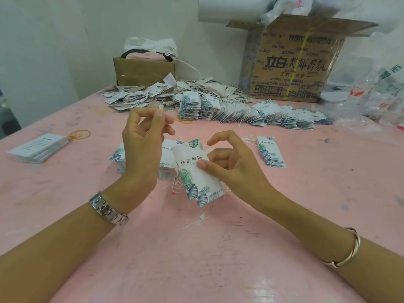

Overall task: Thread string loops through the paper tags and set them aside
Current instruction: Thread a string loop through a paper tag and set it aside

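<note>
Left hand [142, 138] raised, seemingly pinching string [178, 137], right hand [231, 166] pinching tag [196, 182]

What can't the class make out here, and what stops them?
Head view: whether the string passes through the held tag; too fine.
Head view: how deep the tag stack is; the left hand covers it.
Head view: inside of the large box; its walls hide it.
Head view: print on the card stack; too small.
</note>
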Tool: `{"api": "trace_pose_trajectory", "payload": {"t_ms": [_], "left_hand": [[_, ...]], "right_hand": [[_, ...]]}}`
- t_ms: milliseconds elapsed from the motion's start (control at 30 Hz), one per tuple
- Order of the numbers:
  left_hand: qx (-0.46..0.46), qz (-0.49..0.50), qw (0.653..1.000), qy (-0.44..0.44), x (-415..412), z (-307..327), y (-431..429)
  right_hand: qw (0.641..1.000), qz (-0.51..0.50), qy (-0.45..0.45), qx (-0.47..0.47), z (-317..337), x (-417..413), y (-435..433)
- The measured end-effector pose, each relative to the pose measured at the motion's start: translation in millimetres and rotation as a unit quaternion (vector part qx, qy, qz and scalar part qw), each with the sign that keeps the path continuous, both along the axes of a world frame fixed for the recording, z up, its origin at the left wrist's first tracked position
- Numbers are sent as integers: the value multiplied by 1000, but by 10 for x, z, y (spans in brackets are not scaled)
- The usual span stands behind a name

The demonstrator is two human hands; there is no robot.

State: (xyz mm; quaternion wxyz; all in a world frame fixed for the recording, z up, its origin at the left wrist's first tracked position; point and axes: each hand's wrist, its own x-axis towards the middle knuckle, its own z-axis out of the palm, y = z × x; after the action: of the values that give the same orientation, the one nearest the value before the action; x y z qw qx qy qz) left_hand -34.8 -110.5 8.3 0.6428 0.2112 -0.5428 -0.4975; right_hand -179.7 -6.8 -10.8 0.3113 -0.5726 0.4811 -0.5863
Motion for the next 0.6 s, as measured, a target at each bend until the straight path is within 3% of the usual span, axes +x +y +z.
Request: {"api": "trace_pose_trajectory", "payload": {"t_ms": [167,333,600], "left_hand": [[12,8,1000,0,4,-18,-43],[39,28,999,2,18,-47,-86],[81,38,996,-2,-1,-98,-119]], "right_hand": [[998,-3,52,-20,37,-64,2],[996,30,84,17,88,-162,-3],[996,8,82,44,152,-299,-9]]}}
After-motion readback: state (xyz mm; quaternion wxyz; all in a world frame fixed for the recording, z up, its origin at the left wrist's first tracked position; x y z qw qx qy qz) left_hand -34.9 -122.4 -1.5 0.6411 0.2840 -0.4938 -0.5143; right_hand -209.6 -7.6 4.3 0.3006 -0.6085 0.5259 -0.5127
